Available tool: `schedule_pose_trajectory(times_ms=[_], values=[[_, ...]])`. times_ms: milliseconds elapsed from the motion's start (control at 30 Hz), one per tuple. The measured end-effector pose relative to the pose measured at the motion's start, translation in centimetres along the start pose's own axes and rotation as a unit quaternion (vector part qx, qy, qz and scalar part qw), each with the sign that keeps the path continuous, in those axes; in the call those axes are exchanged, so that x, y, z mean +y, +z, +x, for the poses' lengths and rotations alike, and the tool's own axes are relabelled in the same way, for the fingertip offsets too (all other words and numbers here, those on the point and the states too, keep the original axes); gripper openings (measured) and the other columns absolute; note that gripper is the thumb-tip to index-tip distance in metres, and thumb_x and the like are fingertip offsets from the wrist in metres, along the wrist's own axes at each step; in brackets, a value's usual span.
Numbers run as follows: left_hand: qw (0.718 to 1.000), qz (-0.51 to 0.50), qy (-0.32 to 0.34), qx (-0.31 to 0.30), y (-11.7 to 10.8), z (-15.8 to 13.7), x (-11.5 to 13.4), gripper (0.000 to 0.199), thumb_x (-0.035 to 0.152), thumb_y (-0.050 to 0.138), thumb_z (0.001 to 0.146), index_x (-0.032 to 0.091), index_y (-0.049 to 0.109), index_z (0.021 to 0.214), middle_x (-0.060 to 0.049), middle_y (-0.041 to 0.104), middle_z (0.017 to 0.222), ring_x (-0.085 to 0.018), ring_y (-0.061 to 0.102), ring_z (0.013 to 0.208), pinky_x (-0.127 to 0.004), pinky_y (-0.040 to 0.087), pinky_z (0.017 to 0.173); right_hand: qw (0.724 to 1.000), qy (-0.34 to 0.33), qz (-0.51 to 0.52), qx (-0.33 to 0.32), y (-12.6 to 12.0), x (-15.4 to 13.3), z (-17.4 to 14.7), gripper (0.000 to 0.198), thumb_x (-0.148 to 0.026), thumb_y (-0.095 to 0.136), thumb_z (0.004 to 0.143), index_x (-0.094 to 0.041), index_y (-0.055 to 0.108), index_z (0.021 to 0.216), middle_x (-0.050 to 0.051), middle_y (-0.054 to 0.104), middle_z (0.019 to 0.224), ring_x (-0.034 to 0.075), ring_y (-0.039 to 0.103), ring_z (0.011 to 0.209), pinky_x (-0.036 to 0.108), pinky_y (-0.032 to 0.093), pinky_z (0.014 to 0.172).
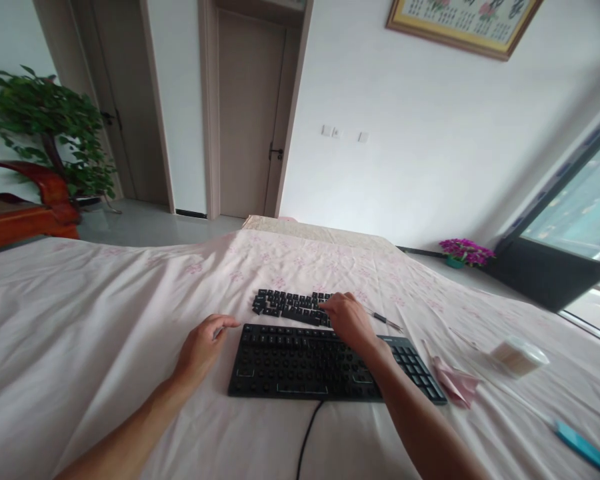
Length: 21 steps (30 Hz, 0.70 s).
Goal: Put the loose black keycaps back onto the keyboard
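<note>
A black keyboard [285, 363] lies flat on the cloth, most of its main section stripped of keycaps. The top row and the number pad on the right still carry theirs. Behind it sit loose black keycaps [295, 301] laid out in rows. My right hand [353, 323] reaches over the keyboard, its fingertips pinched together at a keycap among these rows; the fingers partly hide it. Beside the keyboard's far left corner is my left hand [203, 343], holding nothing, with thumb and forefinger stretched toward that corner.
A thin tool with a dark handle [380, 318] lies right of the keycaps. Farther right are a pink cloth [455, 382], a clear tub of cotton swabs [520, 355] and a blue object [583, 445]. A black cable [307, 433] runs toward me over the patterned cloth [130, 300].
</note>
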<state>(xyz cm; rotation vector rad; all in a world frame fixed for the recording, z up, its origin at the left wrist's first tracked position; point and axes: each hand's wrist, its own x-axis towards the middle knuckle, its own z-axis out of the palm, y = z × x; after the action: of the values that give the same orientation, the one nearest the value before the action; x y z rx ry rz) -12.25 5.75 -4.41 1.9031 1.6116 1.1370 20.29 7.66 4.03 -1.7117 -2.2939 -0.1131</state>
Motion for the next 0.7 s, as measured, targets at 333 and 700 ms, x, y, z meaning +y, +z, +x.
schedule_pose_trajectory(times_ms=[333,700], values=[[1.000,0.004,0.002,0.006,0.1,0.1,-0.2,0.031,0.019,0.043,0.079,0.024,0.070,0.094,0.000,0.069,0.105,-0.018,0.062,0.103,-0.029,0.046,0.093,0.995,0.086,-0.044,-0.031,3.5,2.9,6.9,0.026,-0.025,0.051,0.086,-0.030,0.075,0.095,0.005,0.065,0.110,0.024,0.043,0.107,0.033,0.030,0.086],[1.000,0.003,0.002,0.001,0.0,0.1,-0.1,0.032,0.019,0.042,0.079,0.023,0.070,0.095,-0.001,0.068,0.107,-0.018,0.062,0.104,-0.030,0.045,0.095,0.987,0.098,-0.093,-0.081,5.1,2.9,10.1,0.019,-0.023,0.057,0.080,-0.021,0.075,0.083,0.010,0.069,0.100,0.027,0.045,0.106,0.035,0.027,0.083]])
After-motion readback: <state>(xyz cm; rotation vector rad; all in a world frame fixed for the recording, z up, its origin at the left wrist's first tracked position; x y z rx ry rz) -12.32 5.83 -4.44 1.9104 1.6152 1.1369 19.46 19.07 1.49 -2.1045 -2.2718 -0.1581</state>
